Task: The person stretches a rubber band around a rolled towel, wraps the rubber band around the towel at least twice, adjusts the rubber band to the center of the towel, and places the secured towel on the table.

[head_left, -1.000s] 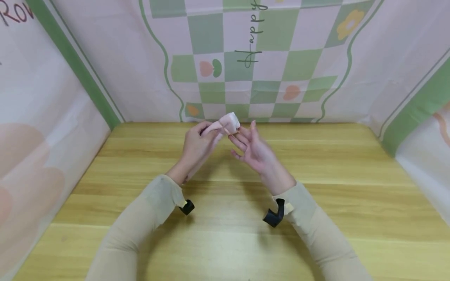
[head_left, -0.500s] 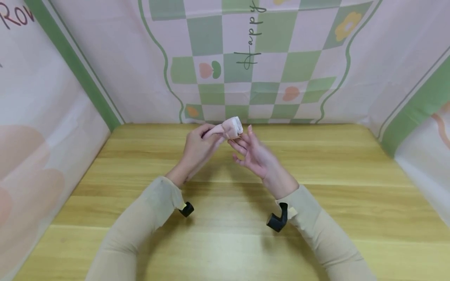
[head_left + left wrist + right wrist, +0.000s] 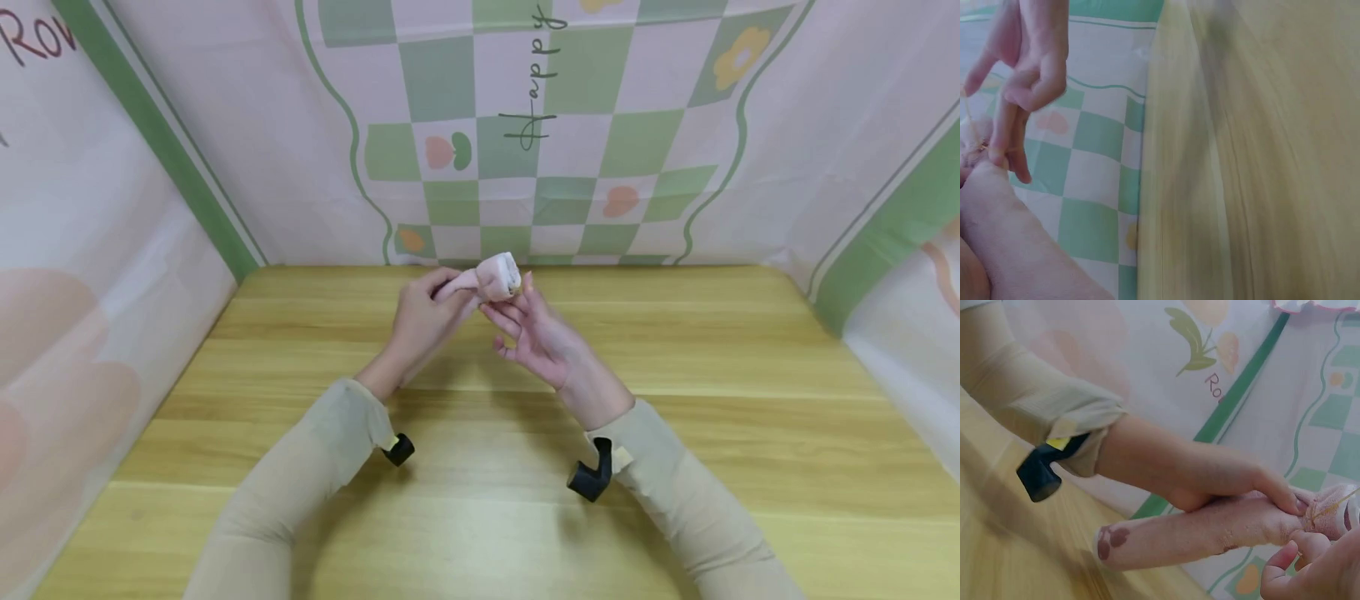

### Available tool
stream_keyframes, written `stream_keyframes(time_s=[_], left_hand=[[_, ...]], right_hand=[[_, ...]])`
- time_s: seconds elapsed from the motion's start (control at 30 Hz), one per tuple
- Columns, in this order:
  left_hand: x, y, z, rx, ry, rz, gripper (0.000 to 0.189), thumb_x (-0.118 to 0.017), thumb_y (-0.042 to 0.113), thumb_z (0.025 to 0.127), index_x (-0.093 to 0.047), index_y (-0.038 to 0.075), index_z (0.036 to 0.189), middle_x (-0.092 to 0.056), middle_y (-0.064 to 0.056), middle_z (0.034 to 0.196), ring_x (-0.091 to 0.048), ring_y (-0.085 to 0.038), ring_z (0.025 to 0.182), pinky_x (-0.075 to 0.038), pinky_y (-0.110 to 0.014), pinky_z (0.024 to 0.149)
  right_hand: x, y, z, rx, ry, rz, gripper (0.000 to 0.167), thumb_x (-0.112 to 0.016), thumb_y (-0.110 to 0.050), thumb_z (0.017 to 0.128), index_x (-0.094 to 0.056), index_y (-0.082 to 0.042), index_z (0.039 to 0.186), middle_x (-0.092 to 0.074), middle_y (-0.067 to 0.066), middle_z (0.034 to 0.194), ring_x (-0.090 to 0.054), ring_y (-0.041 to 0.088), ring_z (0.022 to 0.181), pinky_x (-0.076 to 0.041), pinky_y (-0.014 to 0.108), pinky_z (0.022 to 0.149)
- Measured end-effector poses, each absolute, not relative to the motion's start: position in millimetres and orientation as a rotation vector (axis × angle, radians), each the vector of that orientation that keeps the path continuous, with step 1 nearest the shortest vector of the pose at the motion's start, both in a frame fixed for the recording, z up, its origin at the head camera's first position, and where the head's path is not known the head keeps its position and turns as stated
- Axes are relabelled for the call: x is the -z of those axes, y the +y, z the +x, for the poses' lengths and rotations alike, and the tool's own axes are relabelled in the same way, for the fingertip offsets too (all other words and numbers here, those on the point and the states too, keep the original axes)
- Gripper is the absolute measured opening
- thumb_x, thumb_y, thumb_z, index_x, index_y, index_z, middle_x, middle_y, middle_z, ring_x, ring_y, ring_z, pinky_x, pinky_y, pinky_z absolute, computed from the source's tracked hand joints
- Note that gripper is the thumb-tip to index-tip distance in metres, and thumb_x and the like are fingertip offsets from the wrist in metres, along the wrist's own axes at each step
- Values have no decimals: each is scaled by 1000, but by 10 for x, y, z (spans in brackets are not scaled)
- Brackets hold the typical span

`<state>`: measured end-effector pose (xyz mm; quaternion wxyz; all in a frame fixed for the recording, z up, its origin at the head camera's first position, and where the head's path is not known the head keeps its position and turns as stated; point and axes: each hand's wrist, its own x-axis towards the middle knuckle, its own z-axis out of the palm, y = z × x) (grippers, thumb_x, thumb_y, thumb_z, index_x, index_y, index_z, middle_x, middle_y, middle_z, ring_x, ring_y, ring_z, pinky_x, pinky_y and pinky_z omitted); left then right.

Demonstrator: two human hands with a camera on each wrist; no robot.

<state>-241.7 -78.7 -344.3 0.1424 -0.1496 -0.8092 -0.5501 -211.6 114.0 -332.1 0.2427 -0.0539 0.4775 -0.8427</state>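
A pink rolled towel (image 3: 497,278), white at its far end, is held in the air over the back of the table. My left hand (image 3: 427,312) grips it around the middle. In the right wrist view, the long lower part of the towel (image 3: 1191,540) hangs back under the left forearm and bears a dark reddish print at its end. A thin yellowish rubber band (image 3: 1334,505) cinches the towel near the top. My right hand (image 3: 547,342) is at that end, its fingers hooked in the band; the left wrist view shows the band (image 3: 970,119) stretched up to a fingertip.
The wood-grain table (image 3: 480,500) spreads below both arms. A printed cloth (image 3: 570,142) with green checks hangs behind it, and more cloth (image 3: 90,250) stands at the sides. Black camera mounts (image 3: 592,479) stick out from both cuffs.
The towel's white end has turned to the right and dropped slightly. My right hand has shifted a little lower with its fingers at the band; the left hand keeps its grip.
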Motion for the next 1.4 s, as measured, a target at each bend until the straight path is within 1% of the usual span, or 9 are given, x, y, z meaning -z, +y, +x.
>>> stream_keyframes(time_s=[0.53,0.6,0.67,0.77,0.93,1.07,1.17,1.27,1.4], left_hand=[[3464,-874,-2417,1446,-2465,-574,20,-72,15,96,-75,2,111,-75,-12,108,-69,-25,97,-54,-40,87],[3463,-903,-2424,1349,-2531,-606,24,-71,17,97,-74,3,116,-74,-13,112,-69,-27,99,-55,-41,88],[3463,-925,-2429,1238,-2581,-649,26,-70,19,98,-73,4,120,-74,-13,115,-70,-27,100,-55,-41,88],[3462,-944,-2432,1103,-2622,-717,26,-70,18,99,-73,6,121,-73,-12,117,-69,-26,98,-55,-41,87],[3467,-965,-2426,986,-2663,-796,24,-71,16,98,-73,7,121,-73,-10,119,-69,-24,96,-55,-40,86],[3460,-989,-2423,929,-2709,-834,25,-71,16,99,-73,8,122,-72,-9,122,-70,-26,104,-55,-41,91],[3455,-999,-2443,854,-2724,-888,24,-71,16,99,-73,9,122,-72,-8,123,-69,-27,110,-53,-42,96],[3454,-1003,-2469,761,-2726,-948,23,-71,16,98,-74,10,121,-72,-7,122,-69,-27,109,-53,-42,96],[3458,-1005,-2488,641,-2708,-1021,22,-72,18,98,-75,11,119,-74,-5,117,-71,-25,104,-54,-42,93]], right_hand=[[3399,1178,-2261,2257,1618,-114,70,-48,-40,108,-18,-14,165,-29,9,166,-29,26,151,-31,42,99],[3395,1176,-2291,2234,1665,-82,66,-48,-35,109,-20,-14,165,-48,9,152,-44,22,139,-33,42,99],[3396,1176,-2321,2208,1714,-53,62,-49,-31,109,-24,-15,164,-62,3,119,-56,14,111,-36,42,98],[3411,1183,-2364,2177,1778,-19,58,-51,-29,109,-29,-18,163,-42,-8,78,-43,7,78,-37,44,99],[3456,1226,-2404,2137,1822,-32,59,-54,-27,108,-31,-18,162,-31,-10,64,-39,8,73,-31,55,111],[3495,1247,-2432,2140,1832,2,57,-57,-24,107,-37,-17,159,-49,-12,80,-46,8,81,-30,56,115],[3520,1252,-2448,2137,1844,26,53,-59,-21,106,-42,-13,156,-61,-2,115,-53,11,95,-33,54,114],[3545,1256,-2459,2098,1856,18,50,-58,-16,106,-45,-6,154,-54,12,145,-57,17,108,-37,53,113],[3572,1258,-2464,2033,1887,6,47,-60,-12,105,-48,2,148,-50,19,150,-61,21,114,-41,49,111]])
